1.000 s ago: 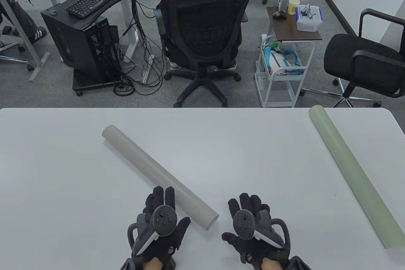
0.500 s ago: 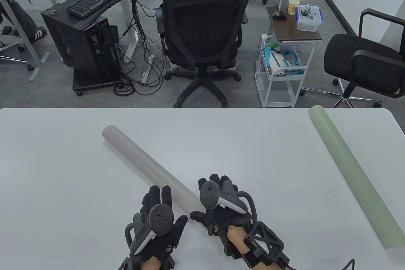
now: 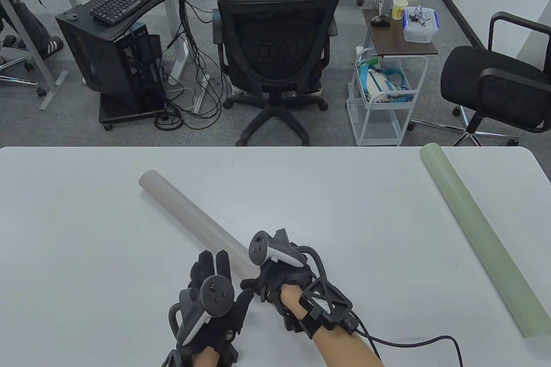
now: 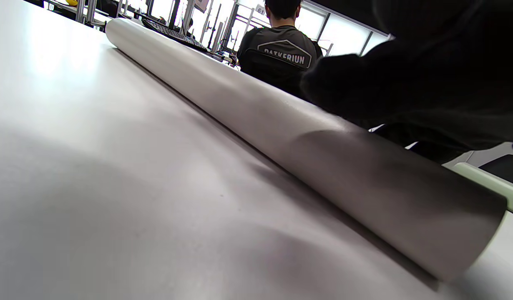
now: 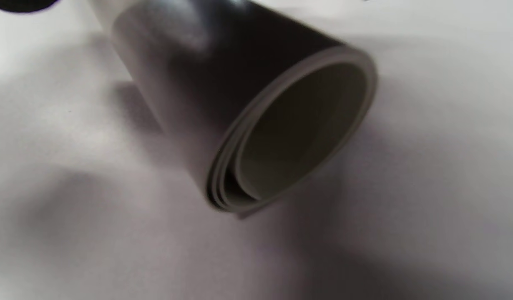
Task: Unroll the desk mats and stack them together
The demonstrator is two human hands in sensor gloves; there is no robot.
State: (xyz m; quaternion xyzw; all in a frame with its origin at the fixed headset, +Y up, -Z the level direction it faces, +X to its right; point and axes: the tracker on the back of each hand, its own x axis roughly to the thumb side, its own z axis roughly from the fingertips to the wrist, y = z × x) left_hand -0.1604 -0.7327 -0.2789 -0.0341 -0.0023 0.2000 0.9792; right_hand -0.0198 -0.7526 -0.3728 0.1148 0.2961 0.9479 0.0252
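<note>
A grey rolled desk mat (image 3: 189, 210) lies diagonally on the white table (image 3: 86, 220). My right hand (image 3: 275, 274) lies over its near end and hides it there; whether it grips the roll is unclear. The right wrist view shows the roll's open end (image 5: 290, 137) lying on the table. My left hand (image 3: 215, 281) rests flat with fingers spread, just left of the roll. The left wrist view shows the roll (image 4: 248, 112) running away, with the right hand (image 4: 427, 83) on top. A green rolled mat (image 3: 478, 238) lies untouched at the right.
The green roll's far end reaches the table's far edge and its near end lies close to the right edge. A cable (image 3: 413, 343) trails from my right wrist across the table. Beyond the far edge are office chairs (image 3: 275, 53) and a cart (image 3: 383, 96).
My right hand has moved left and forward from the bare table onto the grey roll's near end. The left hand has shifted slightly. Both rolls lie where they were.
</note>
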